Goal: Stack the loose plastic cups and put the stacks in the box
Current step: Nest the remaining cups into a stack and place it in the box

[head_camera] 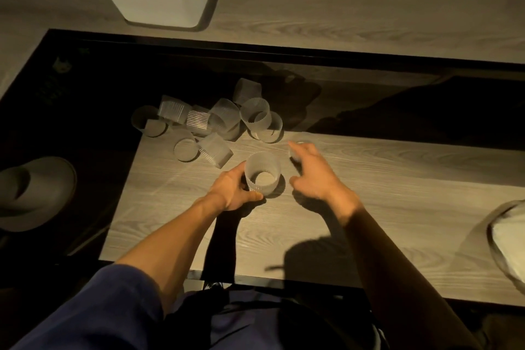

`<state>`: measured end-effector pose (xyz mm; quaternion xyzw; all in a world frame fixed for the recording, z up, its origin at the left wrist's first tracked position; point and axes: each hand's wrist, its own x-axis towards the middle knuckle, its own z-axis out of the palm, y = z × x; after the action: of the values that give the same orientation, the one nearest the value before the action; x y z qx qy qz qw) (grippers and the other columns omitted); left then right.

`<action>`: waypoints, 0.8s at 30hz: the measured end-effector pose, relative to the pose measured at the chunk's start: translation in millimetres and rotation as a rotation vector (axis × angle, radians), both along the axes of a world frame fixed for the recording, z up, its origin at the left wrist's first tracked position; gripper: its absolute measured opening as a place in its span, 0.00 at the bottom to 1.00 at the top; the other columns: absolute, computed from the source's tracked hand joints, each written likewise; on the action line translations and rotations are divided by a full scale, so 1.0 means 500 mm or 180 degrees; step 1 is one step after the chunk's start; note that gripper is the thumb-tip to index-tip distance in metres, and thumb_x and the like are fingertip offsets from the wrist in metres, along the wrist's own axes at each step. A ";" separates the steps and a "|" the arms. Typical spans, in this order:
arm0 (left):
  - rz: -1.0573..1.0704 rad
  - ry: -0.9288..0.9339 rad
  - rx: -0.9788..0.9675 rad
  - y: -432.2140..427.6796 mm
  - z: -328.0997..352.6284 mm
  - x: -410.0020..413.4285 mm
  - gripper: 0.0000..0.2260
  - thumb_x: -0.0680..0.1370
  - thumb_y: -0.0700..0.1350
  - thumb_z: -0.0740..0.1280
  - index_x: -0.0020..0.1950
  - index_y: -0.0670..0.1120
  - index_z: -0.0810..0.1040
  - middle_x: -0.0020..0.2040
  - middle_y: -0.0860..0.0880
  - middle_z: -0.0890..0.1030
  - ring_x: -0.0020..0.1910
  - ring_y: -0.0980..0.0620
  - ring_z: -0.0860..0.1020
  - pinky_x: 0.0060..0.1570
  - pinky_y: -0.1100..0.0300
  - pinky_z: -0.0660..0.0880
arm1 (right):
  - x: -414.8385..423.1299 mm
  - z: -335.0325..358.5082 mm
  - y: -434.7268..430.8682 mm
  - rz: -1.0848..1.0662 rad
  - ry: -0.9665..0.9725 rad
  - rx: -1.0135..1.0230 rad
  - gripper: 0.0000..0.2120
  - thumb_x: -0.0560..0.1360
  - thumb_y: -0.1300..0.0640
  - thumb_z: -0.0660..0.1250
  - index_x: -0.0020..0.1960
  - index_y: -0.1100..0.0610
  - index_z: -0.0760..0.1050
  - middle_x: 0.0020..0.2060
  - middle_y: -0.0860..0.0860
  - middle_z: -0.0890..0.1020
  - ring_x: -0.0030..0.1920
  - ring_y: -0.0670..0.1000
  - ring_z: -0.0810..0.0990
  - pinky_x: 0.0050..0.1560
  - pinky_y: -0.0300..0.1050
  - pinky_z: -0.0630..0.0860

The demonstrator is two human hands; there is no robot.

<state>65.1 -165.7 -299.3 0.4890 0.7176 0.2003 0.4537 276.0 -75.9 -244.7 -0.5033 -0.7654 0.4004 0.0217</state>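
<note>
Nearest, below the upright cup (263, 175): a blue sleeve (99, 307) on the left forearm, cut off by the lower edge. Dark clothing between the forearms, too dim to make out.

Far right of the upright cup: a rounded glassy rim (494, 239) with something white inside, sliced by the right edge, kind unclear. Far left of the upright cup: a round grey shape (37, 190), partly cut by the left edge, hard to name.

Against the upright cup's left side: left hand (235, 187), thumb and fingers curled round the ribbed wall, some fingertips hidden behind it. Upright cup itself frosted, mouth up, standing on the pale wood-grain table (383, 207).

Just right of the upright cup: right hand (312, 176), fingers spread and nearly straight, thumb apart. Under the fingertips a small clear cup (297, 148), mostly hidden; contact impossible to tell.

Beyond the upright cup, to its left: heap of loose cups (216, 122), frosted and ribbed, most tipped on their sides, overlapping. Count unsure in the shadow.

Farther left of the upright cup, on dark glass: faint pale marks (61, 65), too dim to read.

Farthest, well beyond the upright cup and to its left: pale translucent box (157, 0), open, top cut off by the upper edge, a pale shape inside, not identifiable.
</note>
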 end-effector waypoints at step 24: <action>-0.0159 0.0296 -0.0071 -0.006 0.019 -0.030 0.37 0.68 0.49 0.80 0.73 0.58 0.67 0.60 0.52 0.81 0.55 0.48 0.80 0.60 0.45 0.78 | -0.065 0.034 -0.029 -0.1044 0.1576 0.0983 0.31 0.75 0.56 0.74 0.75 0.54 0.68 0.67 0.48 0.68 0.64 0.43 0.69 0.53 0.22 0.68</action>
<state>50.0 -168.5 -290.0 0.5105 0.7276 0.1581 0.4301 243.3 -90.3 -227.7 -0.4981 -0.6973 0.3810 0.3471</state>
